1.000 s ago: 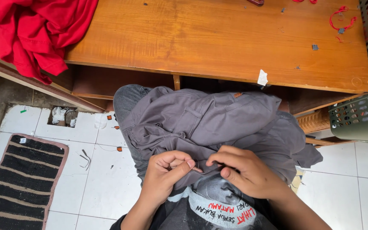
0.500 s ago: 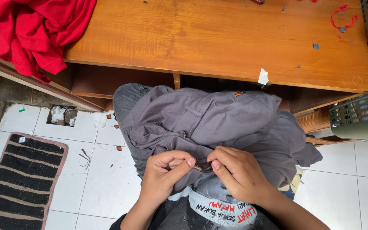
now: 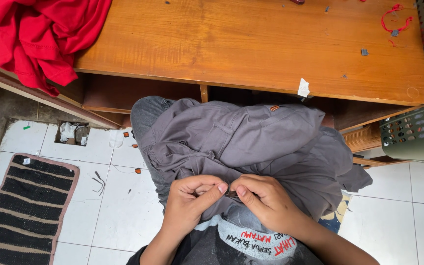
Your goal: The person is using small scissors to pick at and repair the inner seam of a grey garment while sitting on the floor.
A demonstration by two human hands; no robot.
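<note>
A grey garment (image 3: 251,142) lies bunched over my lap, in front of a wooden table (image 3: 251,44). My left hand (image 3: 190,198) pinches the garment's near edge between thumb and fingers. My right hand (image 3: 266,198) pinches the same edge right beside it, fingertips almost touching the left hand's. A small dark bit shows between the two thumbs; I cannot tell what it is. Below the hands, a dark shirt with a printed patch covers my chest.
A red cloth (image 3: 40,34) hangs off the table's left end. A green perforated basket (image 3: 418,118) stands at the right. A striped mat (image 3: 20,206) lies on the white tiled floor at the left. Red thread scraps (image 3: 393,17) sit on the table's far right.
Both hands have closed in toward each other on the garment's edge, and my right hand's fingers have curled tighter. The garment has barely shifted.
</note>
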